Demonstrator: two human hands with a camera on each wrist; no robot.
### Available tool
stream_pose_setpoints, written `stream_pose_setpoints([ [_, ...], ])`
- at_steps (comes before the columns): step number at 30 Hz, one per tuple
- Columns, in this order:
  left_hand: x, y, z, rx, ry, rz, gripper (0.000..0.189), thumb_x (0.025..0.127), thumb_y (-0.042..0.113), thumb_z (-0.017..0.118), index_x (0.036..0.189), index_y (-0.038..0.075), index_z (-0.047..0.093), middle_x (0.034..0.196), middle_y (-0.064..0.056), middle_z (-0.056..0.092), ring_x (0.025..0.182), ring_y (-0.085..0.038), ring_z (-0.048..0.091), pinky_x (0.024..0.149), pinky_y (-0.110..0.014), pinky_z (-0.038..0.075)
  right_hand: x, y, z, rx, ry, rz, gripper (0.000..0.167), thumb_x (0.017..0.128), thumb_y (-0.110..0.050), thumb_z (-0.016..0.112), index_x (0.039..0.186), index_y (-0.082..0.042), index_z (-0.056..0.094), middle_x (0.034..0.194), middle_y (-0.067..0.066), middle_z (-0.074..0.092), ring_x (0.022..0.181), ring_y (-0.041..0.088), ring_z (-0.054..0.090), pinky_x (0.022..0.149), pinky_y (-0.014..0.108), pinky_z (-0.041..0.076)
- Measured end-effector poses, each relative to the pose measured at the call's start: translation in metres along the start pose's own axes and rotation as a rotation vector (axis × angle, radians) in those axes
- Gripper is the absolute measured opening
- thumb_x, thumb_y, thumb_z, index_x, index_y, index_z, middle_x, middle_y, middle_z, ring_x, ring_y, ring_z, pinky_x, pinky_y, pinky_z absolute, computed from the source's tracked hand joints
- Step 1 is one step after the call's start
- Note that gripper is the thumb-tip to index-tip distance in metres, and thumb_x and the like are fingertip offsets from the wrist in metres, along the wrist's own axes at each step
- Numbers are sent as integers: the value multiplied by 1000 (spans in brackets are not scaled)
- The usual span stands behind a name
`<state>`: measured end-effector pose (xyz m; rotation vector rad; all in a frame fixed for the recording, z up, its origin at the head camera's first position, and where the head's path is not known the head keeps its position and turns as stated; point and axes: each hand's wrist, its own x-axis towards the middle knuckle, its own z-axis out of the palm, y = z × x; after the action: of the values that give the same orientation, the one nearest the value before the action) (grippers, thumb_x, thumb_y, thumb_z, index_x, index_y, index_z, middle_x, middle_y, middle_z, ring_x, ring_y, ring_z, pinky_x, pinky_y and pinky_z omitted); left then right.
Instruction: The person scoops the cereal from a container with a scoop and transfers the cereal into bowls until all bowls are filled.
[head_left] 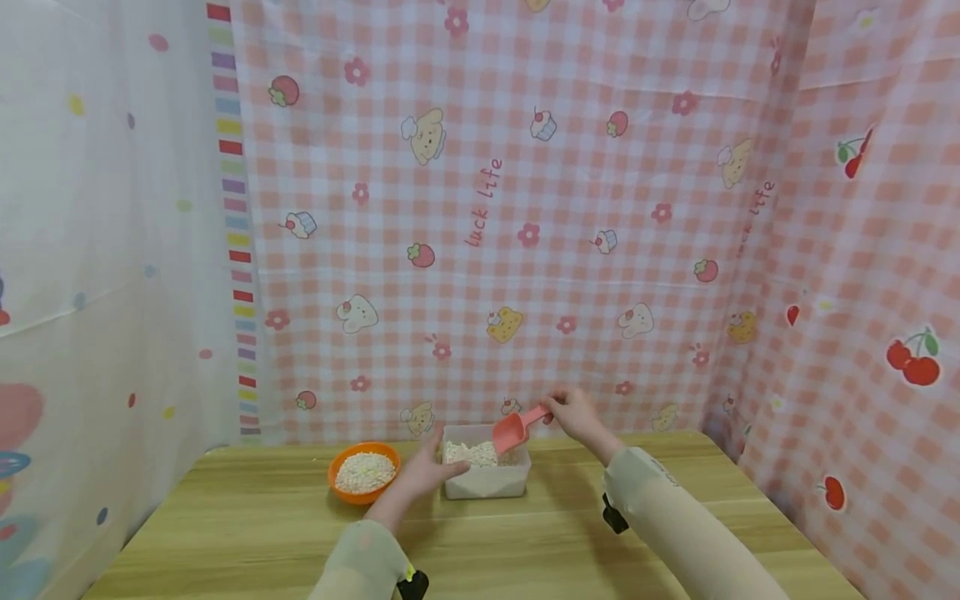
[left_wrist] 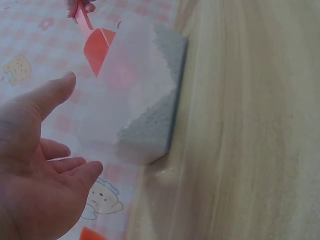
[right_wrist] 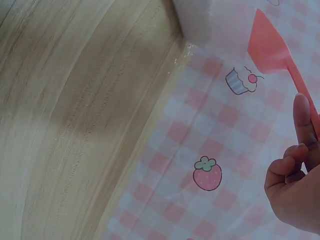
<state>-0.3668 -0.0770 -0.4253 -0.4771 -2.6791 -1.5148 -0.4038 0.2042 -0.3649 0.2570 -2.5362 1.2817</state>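
- Behind the bench, a pink-checked curtain (head_left: 480,279) hangs, printed with strawberries, flowers and little animals.
- The wooden bench (head_left: 525,558) spreads out in front of me.
- My right sleeve (head_left: 682,521), pale green, slants in from the lower right, the forearm stretched forward and turned inward.
- My left sleeve (head_left: 360,558) enters lower down, nearer the middle, that forearm reaching forward and to the right.
- The box (head_left: 487,485), whitish and see-through, stands upright near the bench's far edge, between my two reaching arms.
- My left hand (head_left: 422,477) is beside the box's left end, palm turned toward it. The fingers are wide, thumb well away from the rest and pointing across the near left corner; they hold nothing, and the left wrist view shows a small gap to the wall.
- The orange bowl (head_left: 354,498) sits upright on the bench to the left of the box, close by that hand.
- My right hand (head_left: 576,417) is raised just right of the box, above the bench, wrist bent inward. Its fingers are narrow, pinching the scoop's handle, the forefinger lying along it and the others curled.
- The pink scoop (head_left: 510,433) tilts down to the left over the box's right part, handle rising toward my grip.
- Pale grains fill the bowl in a mound (head_left: 366,472), and more of them lie in the box.
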Motion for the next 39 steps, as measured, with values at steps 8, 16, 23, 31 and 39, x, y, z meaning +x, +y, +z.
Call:
stream_pose_setpoints([
  [8,2,-7,4,14,-27,-21,90,89,31,71,151,-7,19,145,-32,36,129,-45,41,104,-55,36,-1,-3,3,-63,-25,-64,23,97,-19,59,92,-1,74,65,-1,65,50,13,42,47,24,33],
  [16,4,-11,5,35,-32,-30,85,92,30,68,150,-9,20,145,-32,37,126,-44,45,103,-54,38,2,-11,9,-174,-52,-60,20,96,-18,61,92,-5,75,65,-1,65,52,13,47,48,24,36],
  [23,3,-11,7,44,-19,-27,84,91,29,69,150,-8,22,145,-31,38,129,-44,42,104,-55,36,-2,-5,21,-176,-81,-36,21,97,-18,59,88,-7,74,62,-2,63,50,11,41,47,24,33],
  [31,2,-10,7,18,-24,-34,82,92,27,69,149,-10,23,146,-31,36,128,-43,44,104,-55,37,-7,5,34,-121,-63,-42,26,95,-13,58,73,-8,70,60,0,63,45,9,35,43,21,29],
  [39,3,-12,8,14,-24,-37,82,91,27,70,148,-10,24,145,-31,37,128,-43,44,103,-55,37,-7,12,43,-20,-15,37,17,93,-12,62,87,-1,74,61,2,66,49,9,40,47,21,30],
])
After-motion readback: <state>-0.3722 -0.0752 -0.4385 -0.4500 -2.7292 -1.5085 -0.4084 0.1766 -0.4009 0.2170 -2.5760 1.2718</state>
